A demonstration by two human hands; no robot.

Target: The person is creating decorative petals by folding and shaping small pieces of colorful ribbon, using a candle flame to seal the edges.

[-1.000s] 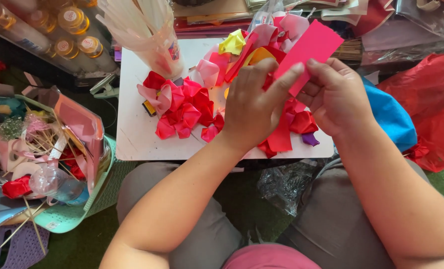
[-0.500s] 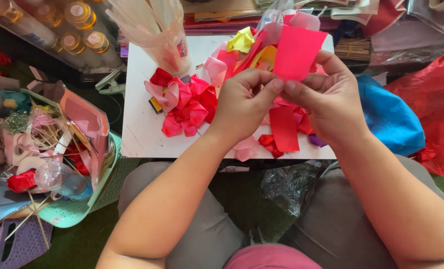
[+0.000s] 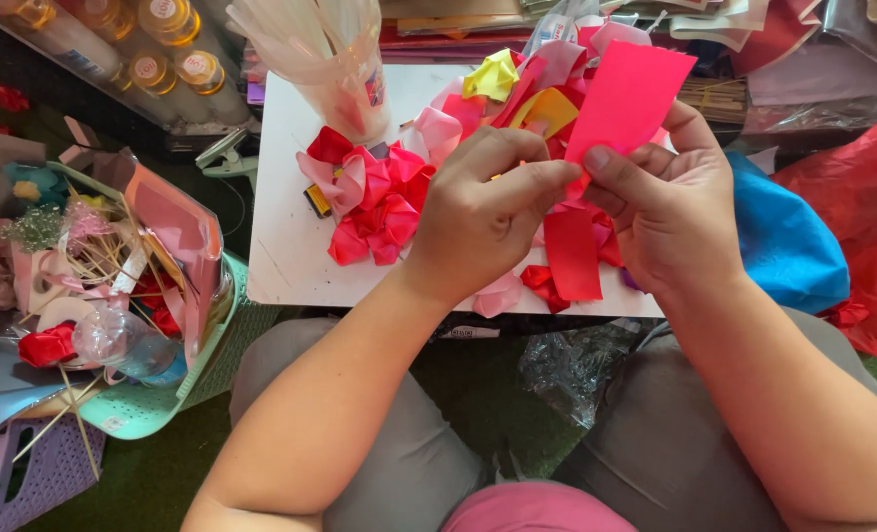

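My left hand (image 3: 483,212) and my right hand (image 3: 670,202) pinch a strip of pink-red ribbon (image 3: 627,99) between thumbs and fingers, above a small white table (image 3: 286,236). The upper part of the ribbon stands up above my fingers; its lower end (image 3: 571,254) hangs down in front of the table edge. Beneath and behind my hands lies a heap of folded ribbon petals (image 3: 374,202) in red, pink, yellow and pale pink.
A clear cup of plastic sticks (image 3: 325,59) stands at the table's back left. A teal basket (image 3: 133,296) with flowers, skewers and wrap sits on the left. Bottles (image 3: 162,39) lie top left. Blue cloth (image 3: 783,241) and a red plastic bag (image 3: 867,207) are on the right.
Both hands have drawn together on the ribbon. The strip, first tilted to the right, now stands more upright with its lower end hanging below my fingers.
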